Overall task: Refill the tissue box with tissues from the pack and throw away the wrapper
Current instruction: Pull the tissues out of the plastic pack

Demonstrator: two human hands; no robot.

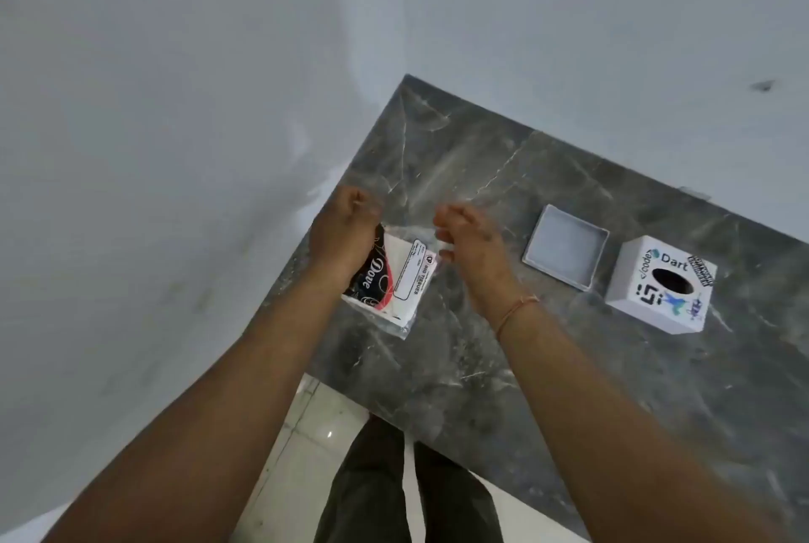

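A tissue pack (392,280) in clear wrapper with a black, red and white label lies near the left edge of the dark marble table (503,389). My left hand (346,231) rests on the pack's far left end, fingers closed on the wrapper. My right hand (466,236) hovers just right of the pack, fingers curled and blurred; thin clear film seems stretched between the hands. The white tissue box cover (661,286), with stickers and an oval hole, stands to the right. Its shallow white base (567,252) lies upturned between the cover and my right hand.
White walls meet in a corner behind the table's far left end. The table's near edge runs diagonally; below it are pale floor tiles (306,433) and my legs in dark trousers (394,490).
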